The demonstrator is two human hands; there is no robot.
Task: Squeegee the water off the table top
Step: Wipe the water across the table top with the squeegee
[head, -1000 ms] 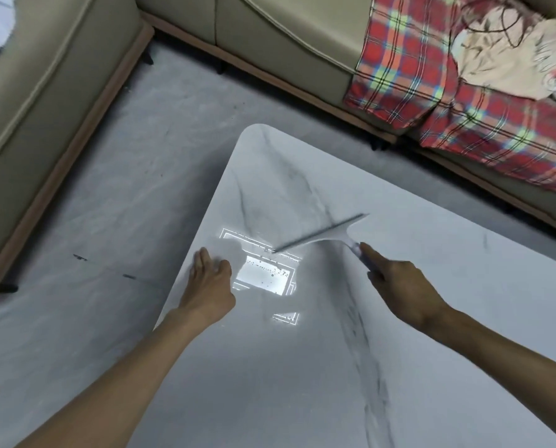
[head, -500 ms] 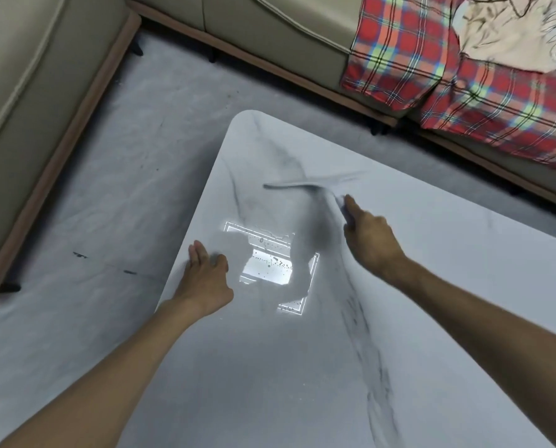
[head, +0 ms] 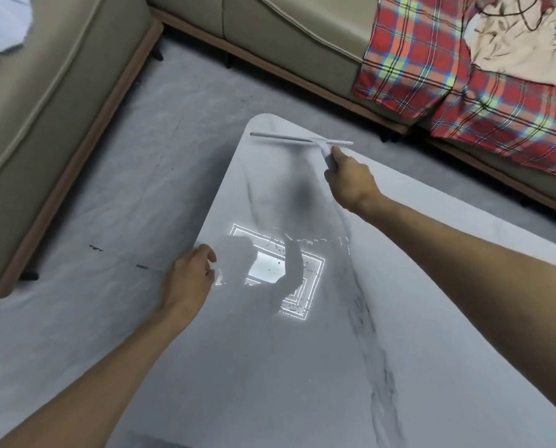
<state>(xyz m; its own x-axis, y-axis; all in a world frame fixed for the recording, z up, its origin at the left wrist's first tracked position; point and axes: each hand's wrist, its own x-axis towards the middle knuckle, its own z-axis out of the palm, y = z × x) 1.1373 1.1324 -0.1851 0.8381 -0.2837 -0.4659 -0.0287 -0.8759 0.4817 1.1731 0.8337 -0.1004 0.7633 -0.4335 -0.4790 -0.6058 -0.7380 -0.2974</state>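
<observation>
Sofa (head: 43,101): beige, wood-edged base, far left, running on along the far side.
Floor (head: 134,195): grey, between sofa and table.
Left hand (head: 187,279): at the table's left edge, fingers curled loosely over the rim, holding nothing.
Table (head: 270,383): white marble top with dark veins, rounded far corner, filling the near right of the scene.
Water (head: 315,242): droplets and a thin beaded line across the bright ceiling-light reflection at mid-table, just right of the left hand.
Squeegee (head: 299,140): pale, blade lying across the table's far corner, handle running back into the right hand.
Right hand (head: 349,179): fist closed round the squeegee handle, arm stretched out over the table.
Blanket (head: 464,88): red plaid, draped over the sofa, far right.
Cloth (head: 512,50): cream, crumpled, on the blanket.
</observation>
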